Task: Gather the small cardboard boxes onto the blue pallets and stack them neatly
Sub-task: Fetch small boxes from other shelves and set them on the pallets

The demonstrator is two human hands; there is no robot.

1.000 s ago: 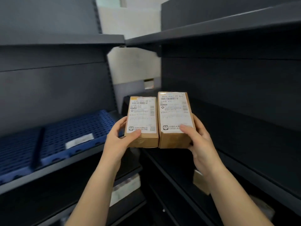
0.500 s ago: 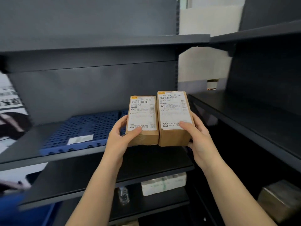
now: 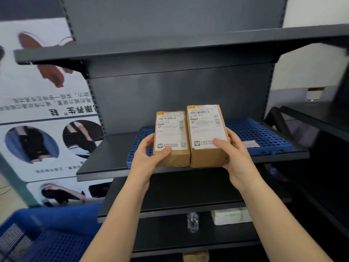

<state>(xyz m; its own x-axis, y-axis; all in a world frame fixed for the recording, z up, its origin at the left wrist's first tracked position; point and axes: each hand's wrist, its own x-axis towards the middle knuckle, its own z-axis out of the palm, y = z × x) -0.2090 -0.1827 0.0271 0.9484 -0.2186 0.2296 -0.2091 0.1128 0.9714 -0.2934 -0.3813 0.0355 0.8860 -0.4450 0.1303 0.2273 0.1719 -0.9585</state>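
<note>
Cardboard fills both hands: the left hand (image 3: 149,157) grips a smaller labelled box (image 3: 171,138), the right hand (image 3: 233,156) a larger labelled box (image 3: 206,136), the two pressed side by side. They are held in front of a blue pallet (image 3: 260,135) lying on a dark metal shelf (image 3: 105,157). A blue crate (image 3: 56,233) sits lower left, before a printed poster (image 3: 43,114).

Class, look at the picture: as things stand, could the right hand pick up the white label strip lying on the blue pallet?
Probably not yet. The right hand grips the larger cardboard box, so it is occupied. The white label strip lies uncovered on the blue pallet, just beside that hand.
</note>
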